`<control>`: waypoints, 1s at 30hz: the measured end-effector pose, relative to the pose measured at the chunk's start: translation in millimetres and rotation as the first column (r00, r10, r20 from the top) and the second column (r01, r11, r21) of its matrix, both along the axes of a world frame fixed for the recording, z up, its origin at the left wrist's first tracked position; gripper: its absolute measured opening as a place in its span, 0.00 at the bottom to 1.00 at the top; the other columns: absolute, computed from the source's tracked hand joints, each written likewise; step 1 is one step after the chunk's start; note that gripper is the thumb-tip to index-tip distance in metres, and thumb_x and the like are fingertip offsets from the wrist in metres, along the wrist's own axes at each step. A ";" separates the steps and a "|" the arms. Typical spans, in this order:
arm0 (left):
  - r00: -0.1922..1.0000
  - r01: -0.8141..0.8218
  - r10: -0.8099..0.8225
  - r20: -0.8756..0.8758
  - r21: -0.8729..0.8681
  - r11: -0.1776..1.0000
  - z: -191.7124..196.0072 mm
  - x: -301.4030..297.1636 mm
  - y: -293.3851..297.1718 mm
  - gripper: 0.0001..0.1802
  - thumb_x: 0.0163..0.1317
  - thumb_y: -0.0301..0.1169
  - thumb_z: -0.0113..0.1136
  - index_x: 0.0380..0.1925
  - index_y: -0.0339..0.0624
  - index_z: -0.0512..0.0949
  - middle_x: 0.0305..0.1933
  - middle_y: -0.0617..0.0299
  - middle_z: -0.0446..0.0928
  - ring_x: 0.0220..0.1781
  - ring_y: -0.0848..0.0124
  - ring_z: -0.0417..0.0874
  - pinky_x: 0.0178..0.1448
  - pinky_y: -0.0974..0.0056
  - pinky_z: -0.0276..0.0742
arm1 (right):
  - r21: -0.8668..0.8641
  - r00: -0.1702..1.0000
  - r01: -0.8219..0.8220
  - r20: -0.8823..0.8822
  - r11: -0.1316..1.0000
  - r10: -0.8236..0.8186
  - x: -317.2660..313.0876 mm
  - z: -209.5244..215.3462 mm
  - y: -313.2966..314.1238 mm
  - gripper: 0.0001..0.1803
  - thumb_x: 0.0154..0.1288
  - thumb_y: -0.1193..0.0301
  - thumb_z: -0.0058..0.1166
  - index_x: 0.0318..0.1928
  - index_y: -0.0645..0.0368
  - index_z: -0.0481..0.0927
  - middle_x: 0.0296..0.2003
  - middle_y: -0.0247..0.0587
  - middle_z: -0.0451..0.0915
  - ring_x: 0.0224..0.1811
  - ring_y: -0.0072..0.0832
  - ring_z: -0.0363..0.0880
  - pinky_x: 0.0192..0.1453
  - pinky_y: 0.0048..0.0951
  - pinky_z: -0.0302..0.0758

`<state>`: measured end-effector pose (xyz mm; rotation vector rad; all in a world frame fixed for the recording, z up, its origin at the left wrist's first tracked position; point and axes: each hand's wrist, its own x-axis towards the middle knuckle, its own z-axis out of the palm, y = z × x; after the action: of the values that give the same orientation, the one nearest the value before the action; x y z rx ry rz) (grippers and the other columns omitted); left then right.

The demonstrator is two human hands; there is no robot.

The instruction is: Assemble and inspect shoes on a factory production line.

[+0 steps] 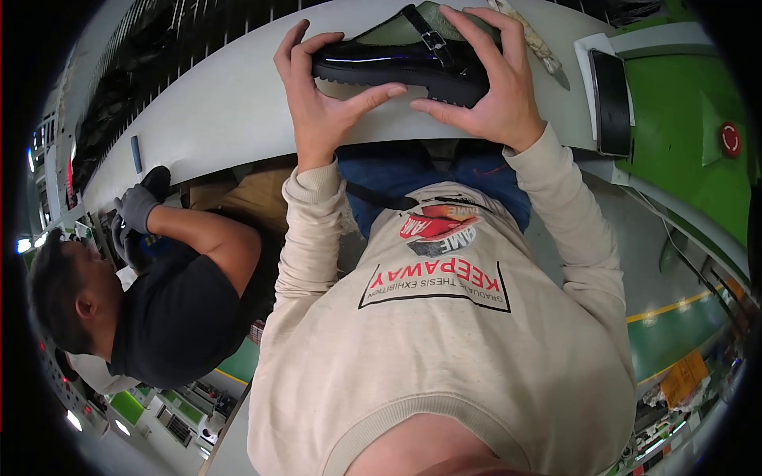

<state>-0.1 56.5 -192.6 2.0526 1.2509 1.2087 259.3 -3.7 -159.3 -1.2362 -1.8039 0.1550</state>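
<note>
Both hands grip a glossy black shoe [401,59] over the pale grey worktop [230,103]. The left hand [321,99] is wrapped round the toe end, fingers curled over the far side and the thumb stretched along the ridged sole on the near side. The right hand [484,79] closes on the heel end, fingers draped over the top beside the buckled strap [429,36], thumb pressed to the sole. The shoe lies level, toe to the left, held just above or on the worktop; which of the two cannot be told.

Right of the shoe a bundle of pale cloth [528,36] rests on the worktop, and further right a dark flat device [611,103] lies on a white sheet. A green machine housing [690,127] with a red button [730,140] stands at the right edge. On the left, a co-worker's gloved hand [139,206] rests near the worktop's near edge, just below a small blue-grey stick [136,153].
</note>
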 end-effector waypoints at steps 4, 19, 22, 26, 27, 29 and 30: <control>1.000 -0.006 0.006 0.003 -0.020 1.000 1.8 1.7 0.4 0.53 0.32 0.51 0.98 0.59 0.43 0.81 0.77 0.48 0.65 0.79 0.51 0.71 0.75 0.52 0.77 | -0.101 0.999 -0.036 -0.016 0.994 0.035 6.7 -9.2 2.0 0.62 0.46 0.41 0.87 0.76 0.59 0.73 0.66 0.55 0.66 0.68 0.58 0.70 0.73 0.56 0.71; 0.961 0.150 -0.128 0.243 -0.072 0.986 -8.3 -19.9 -1.0 0.47 0.34 0.44 0.98 0.58 0.47 0.86 0.67 0.59 0.72 0.72 0.60 0.78 0.73 0.56 0.79 | 0.119 0.996 -0.086 0.033 0.989 0.082 2.6 -27.8 3.6 0.57 0.41 0.50 0.93 0.71 0.51 0.77 0.70 0.51 0.69 0.72 0.50 0.71 0.71 0.45 0.76; 0.949 0.153 -0.117 0.292 -0.105 0.983 -9.3 -19.2 -1.8 0.44 0.35 0.42 0.97 0.57 0.48 0.88 0.68 0.60 0.73 0.71 0.60 0.79 0.74 0.56 0.78 | 0.084 0.998 -0.062 0.027 0.995 0.060 2.2 -27.8 3.1 0.58 0.42 0.50 0.93 0.73 0.52 0.76 0.71 0.51 0.68 0.73 0.51 0.70 0.72 0.48 0.75; 0.969 0.133 -0.123 0.213 -0.033 0.991 -7.8 -19.1 3.4 0.44 0.31 0.41 0.98 0.55 0.49 0.89 0.65 0.63 0.75 0.68 0.62 0.80 0.73 0.57 0.78 | 0.072 0.998 -0.056 0.032 0.996 0.054 4.5 -28.5 5.5 0.57 0.43 0.50 0.92 0.73 0.55 0.76 0.71 0.52 0.69 0.73 0.51 0.69 0.76 0.49 0.72; 0.969 0.117 -0.108 0.221 -0.029 0.993 -6.8 -18.7 4.0 0.44 0.31 0.41 0.98 0.55 0.49 0.89 0.65 0.63 0.75 0.68 0.62 0.80 0.73 0.57 0.78 | 0.074 0.997 -0.073 0.041 0.995 0.070 4.4 -29.2 5.8 0.57 0.43 0.50 0.92 0.73 0.55 0.76 0.71 0.52 0.69 0.73 0.51 0.69 0.76 0.49 0.72; 0.933 0.179 -0.149 0.327 -0.064 0.982 -3.8 -17.0 4.8 0.31 0.49 0.44 0.93 0.50 0.44 0.89 0.57 0.62 0.80 0.67 0.63 0.80 0.72 0.57 0.77 | 0.055 0.998 -0.062 0.026 0.997 0.061 4.4 -29.8 7.0 0.57 0.44 0.49 0.91 0.72 0.57 0.75 0.71 0.53 0.69 0.73 0.51 0.69 0.78 0.50 0.70; 0.932 0.160 -0.131 0.339 -0.060 0.985 -15.6 -18.5 13.1 0.31 0.49 0.44 0.93 0.50 0.44 0.89 0.57 0.62 0.80 0.67 0.63 0.80 0.72 0.57 0.77 | 0.063 0.997 -0.060 0.046 0.996 0.057 3.6 -30.2 6.8 0.58 0.44 0.47 0.90 0.72 0.58 0.75 0.71 0.52 0.69 0.74 0.51 0.69 0.79 0.52 0.68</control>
<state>-18.6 69.6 -208.2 1.7522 0.9556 1.3386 263.0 3.2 -189.5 -1.1507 -1.8699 0.1023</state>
